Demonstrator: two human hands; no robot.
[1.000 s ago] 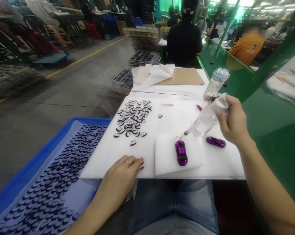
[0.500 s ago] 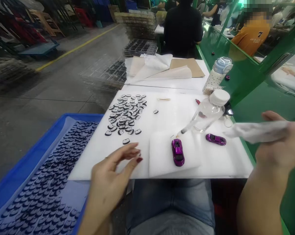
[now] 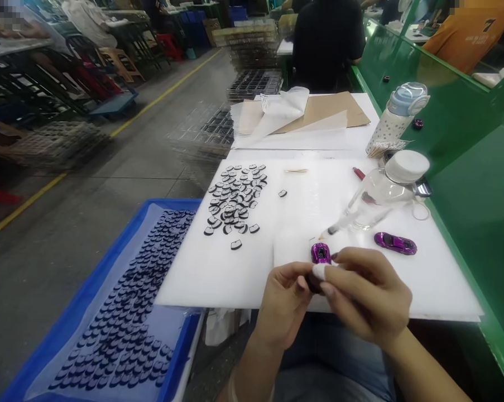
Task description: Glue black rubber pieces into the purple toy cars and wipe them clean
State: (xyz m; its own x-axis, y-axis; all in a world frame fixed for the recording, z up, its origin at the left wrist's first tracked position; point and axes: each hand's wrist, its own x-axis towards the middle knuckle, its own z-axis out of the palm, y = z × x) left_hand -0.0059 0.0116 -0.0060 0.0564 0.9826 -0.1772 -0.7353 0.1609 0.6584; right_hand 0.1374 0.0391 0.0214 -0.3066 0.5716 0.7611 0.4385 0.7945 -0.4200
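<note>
Both my hands meet at the front edge of the white work surface, over the lower end of a purple toy car (image 3: 321,253). The car's far end shows; fingers hide the rest. My left hand (image 3: 283,301) is closed, thumb and index fingertip on a small dark piece (image 3: 313,283), partly hidden. My right hand (image 3: 366,296) is closed against the same spot, with something white (image 3: 319,272) at its index fingertip; whether it is a finger cover or cloth, I cannot tell. A second purple toy car (image 3: 396,243) lies to the right.
Many small black-edged pieces (image 3: 235,201) are spread at left. A clear bottle (image 3: 375,195), a thin pointed tool (image 3: 331,230) and a dotted flask (image 3: 392,120) stand or lie at right. A blue tray (image 3: 73,304) of dark pieces sits lower left. A green wall (image 3: 461,145) borders the right.
My left hand has moved right to the car. My right hand has come in from the far right; the large white cloth it held no longer shows. The view has turned left.
</note>
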